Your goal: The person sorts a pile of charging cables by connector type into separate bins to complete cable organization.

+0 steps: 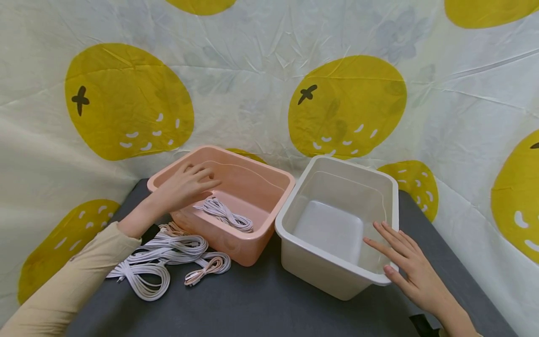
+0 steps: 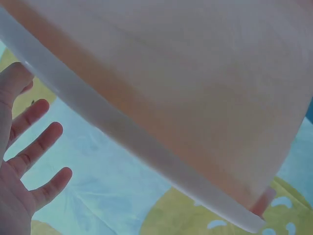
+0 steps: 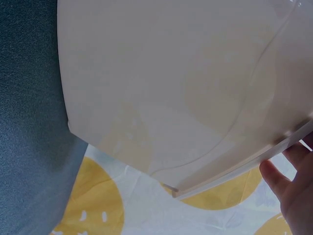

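My left hand (image 1: 187, 185) is over the left side of a pink plastic bin (image 1: 242, 245), its fingers loosely bent and holding nothing. In the left wrist view, spread fingers (image 2: 41, 144) show beside the bin's rim. Inside the pink bin lies a coiled white cable (image 1: 226, 215). My right hand (image 1: 408, 269) is at the front right corner of a beige bin (image 1: 317, 271), fingers extended over the rim. The right wrist view has the thumb (image 3: 276, 178) right at that rim. No objects show inside the beige bin.
Several coiled white cables (image 1: 174, 248) lie on the dark grey table (image 1: 261, 304) below my left forearm, in front of the pink bin. A small pink-and-white cable coil (image 1: 207, 270) is beside them. Behind the bins hangs a white cloth (image 1: 244, 89) with yellow fruit prints.
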